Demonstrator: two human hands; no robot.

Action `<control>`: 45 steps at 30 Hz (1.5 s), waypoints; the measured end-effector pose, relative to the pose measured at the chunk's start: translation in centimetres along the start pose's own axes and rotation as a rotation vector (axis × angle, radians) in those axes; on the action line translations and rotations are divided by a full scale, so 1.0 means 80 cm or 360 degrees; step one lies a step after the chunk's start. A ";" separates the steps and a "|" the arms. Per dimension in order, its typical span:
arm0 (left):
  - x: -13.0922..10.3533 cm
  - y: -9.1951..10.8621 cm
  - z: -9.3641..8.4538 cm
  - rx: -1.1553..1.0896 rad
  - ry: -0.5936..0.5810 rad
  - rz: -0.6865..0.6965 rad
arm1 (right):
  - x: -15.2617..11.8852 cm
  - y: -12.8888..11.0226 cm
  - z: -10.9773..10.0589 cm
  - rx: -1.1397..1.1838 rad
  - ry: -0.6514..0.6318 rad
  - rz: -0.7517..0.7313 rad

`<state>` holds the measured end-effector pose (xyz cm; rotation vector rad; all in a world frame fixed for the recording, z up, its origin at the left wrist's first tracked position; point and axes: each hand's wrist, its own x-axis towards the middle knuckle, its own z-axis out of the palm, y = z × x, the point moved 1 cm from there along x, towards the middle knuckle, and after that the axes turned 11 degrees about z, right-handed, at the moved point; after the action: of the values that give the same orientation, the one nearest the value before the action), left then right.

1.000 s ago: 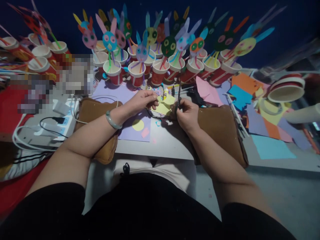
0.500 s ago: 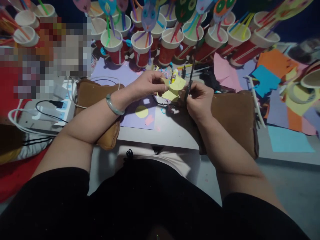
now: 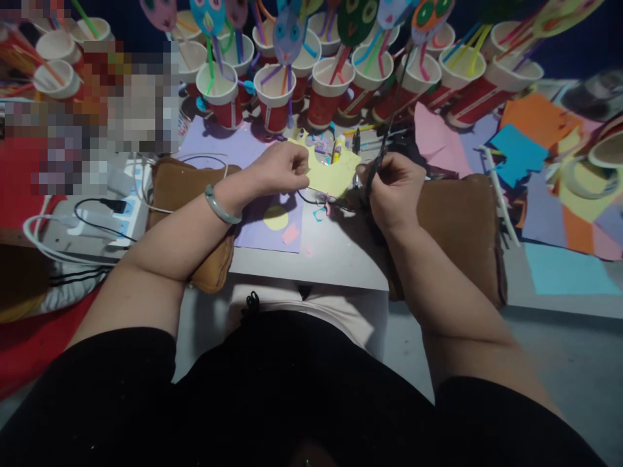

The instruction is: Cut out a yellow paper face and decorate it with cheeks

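Observation:
My left hand (image 3: 285, 167) is closed, its fingertips pinched at the left edge of a yellow paper sheet (image 3: 331, 181). That sheet has a rounded notch cut into its far edge, with small items showing through. To its right my right hand (image 3: 396, 191) is curled shut, thumb towards the sheet. Something dark and a small shiny part show at its fingers, too blurred to name. A long thin black strip rises past this hand towards the cups. On the purple paper (image 3: 253, 227) lies a yellow paper disc (image 3: 276, 218) beside pink scraps (image 3: 291, 234).
Red and white paper cups (image 3: 332, 91) with straws and paper faces line the back. Brown cushions (image 3: 452, 240) flank the work spot. Coloured paper (image 3: 518, 155) and a tape roll (image 3: 586, 178) lie right; a power strip (image 3: 134, 204) with cables sits left.
The curved yellow piece between my hands is no longer visible there. My hands have drawn apart, the right one moving slightly right. The notch in the sheet now shows.

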<state>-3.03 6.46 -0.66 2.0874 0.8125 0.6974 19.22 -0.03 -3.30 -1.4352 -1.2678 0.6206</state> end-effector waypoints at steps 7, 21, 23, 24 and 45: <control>-0.003 0.006 0.001 0.0576 -0.0030 0.0309 | 0.003 0.002 -0.002 -0.0023 0.0033 -0.0003; -0.017 0.025 0.047 0.0685 -0.0578 0.0367 | -0.002 -0.006 0.000 -0.0012 0.0015 0.0046; -0.016 0.023 0.051 0.0670 -0.0568 0.0387 | -0.002 -0.005 0.000 -0.0021 0.0005 0.0059; -0.016 0.021 0.053 0.0668 -0.0556 0.0399 | -0.002 -0.005 0.001 -0.0022 0.0000 0.0068; -0.005 0.017 0.038 -0.0042 -0.0238 0.0293 | -0.007 -0.016 -0.004 0.0008 -0.0083 0.0155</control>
<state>-0.73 4.11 -1.28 2.1794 0.5309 0.6357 18.87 -0.80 -2.21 -1.4921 -1.2416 0.7305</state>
